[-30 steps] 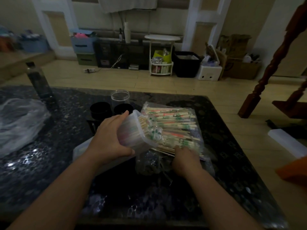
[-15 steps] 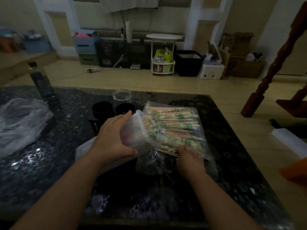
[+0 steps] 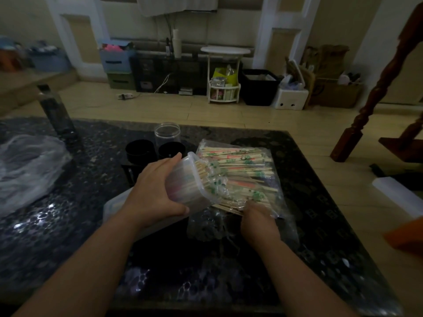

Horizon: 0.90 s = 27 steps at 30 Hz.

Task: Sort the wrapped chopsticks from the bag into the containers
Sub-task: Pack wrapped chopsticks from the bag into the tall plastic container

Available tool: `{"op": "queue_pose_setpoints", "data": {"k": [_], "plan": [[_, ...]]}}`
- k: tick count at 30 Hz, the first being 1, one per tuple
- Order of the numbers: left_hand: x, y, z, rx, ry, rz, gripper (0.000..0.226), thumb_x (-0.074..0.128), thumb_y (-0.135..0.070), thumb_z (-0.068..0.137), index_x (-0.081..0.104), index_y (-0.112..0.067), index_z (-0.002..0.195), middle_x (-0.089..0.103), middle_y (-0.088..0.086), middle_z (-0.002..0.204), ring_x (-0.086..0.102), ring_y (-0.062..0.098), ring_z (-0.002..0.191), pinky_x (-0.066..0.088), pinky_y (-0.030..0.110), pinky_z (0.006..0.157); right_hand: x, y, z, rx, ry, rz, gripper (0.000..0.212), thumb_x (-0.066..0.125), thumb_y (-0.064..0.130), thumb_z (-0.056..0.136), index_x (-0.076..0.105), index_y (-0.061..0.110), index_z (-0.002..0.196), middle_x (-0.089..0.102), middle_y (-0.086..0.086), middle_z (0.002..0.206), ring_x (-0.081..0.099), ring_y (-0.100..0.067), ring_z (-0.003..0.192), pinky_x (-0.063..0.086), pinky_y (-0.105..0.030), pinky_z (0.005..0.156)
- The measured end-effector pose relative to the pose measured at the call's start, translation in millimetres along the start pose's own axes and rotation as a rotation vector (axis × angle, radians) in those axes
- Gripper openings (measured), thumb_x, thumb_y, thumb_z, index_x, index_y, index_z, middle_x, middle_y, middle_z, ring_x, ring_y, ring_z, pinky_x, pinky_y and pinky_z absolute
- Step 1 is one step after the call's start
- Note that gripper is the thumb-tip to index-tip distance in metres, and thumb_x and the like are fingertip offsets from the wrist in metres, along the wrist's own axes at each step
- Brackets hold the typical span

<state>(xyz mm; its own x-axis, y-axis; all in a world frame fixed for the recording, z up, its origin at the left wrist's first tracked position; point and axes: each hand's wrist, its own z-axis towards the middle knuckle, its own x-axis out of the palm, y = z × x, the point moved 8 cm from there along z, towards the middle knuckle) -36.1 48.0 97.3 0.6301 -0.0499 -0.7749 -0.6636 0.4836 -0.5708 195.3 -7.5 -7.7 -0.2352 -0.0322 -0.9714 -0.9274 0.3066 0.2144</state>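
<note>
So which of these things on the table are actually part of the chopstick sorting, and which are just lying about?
In the job: bag of wrapped chopsticks; plastic container, tipped, gripped by the left hand; right hand at the bag's near edge; possibly the clear jar and black cups.
Lying about: crumpled plastic bag; dark bottle.

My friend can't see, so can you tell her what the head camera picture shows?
A left hand grips a clear tub of chopsticks, tipped on its side beside a clear bag of wrapped chopsticks on a dark table. The right hand is at the bag's near end, fingers hidden. Behind stand a clear jar and two black cups.
</note>
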Motion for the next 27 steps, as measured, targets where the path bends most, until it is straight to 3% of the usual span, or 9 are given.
{"op": "queue_pose_setpoints", "data": {"k": [7, 13, 27], "plan": [[0, 1, 1, -0.009, 0.012, 0.008, 0.129, 0.061, -0.064, 0.033, 0.028, -0.027, 0.152, 0.037, 0.001, 0.150, 0.030, 0.018, 0.136, 0.023, 0.028, 0.105, 18, -4, 9, 0.003, 0.049, -0.116, 0.041, 0.046, 0.025, 0.096, 0.049, 0.019, 0.137, 0.039, -0.007, 0.147, 0.042, -0.031, 0.130, 0.039, -0.042, 0.105], [1, 1, 1, -0.003, 0.011, 0.002, 0.127, 0.062, -0.063, 0.034, 0.029, -0.028, 0.151, 0.037, 0.000, 0.150, 0.030, 0.016, 0.136, 0.023, 0.027, 0.104, 20, -11, 11, 0.015, 0.023, -0.149, 0.040, 0.045, 0.039, 0.097, 0.051, 0.027, 0.135, 0.047, -0.006, 0.138, 0.044, -0.029, 0.127, 0.039, -0.040, 0.103], [3, 1, 1, -0.013, 0.020, -0.013, 0.128, 0.063, -0.063, 0.033, 0.029, -0.029, 0.151, 0.036, -0.001, 0.150, 0.029, 0.016, 0.137, 0.022, 0.027, 0.105, 23, -4, 10, -0.038, 0.066, -0.090, 0.041, 0.045, 0.035, 0.101, 0.046, 0.020, 0.139, 0.039, -0.008, 0.146, 0.038, -0.033, 0.133, 0.032, -0.045, 0.111]]}}
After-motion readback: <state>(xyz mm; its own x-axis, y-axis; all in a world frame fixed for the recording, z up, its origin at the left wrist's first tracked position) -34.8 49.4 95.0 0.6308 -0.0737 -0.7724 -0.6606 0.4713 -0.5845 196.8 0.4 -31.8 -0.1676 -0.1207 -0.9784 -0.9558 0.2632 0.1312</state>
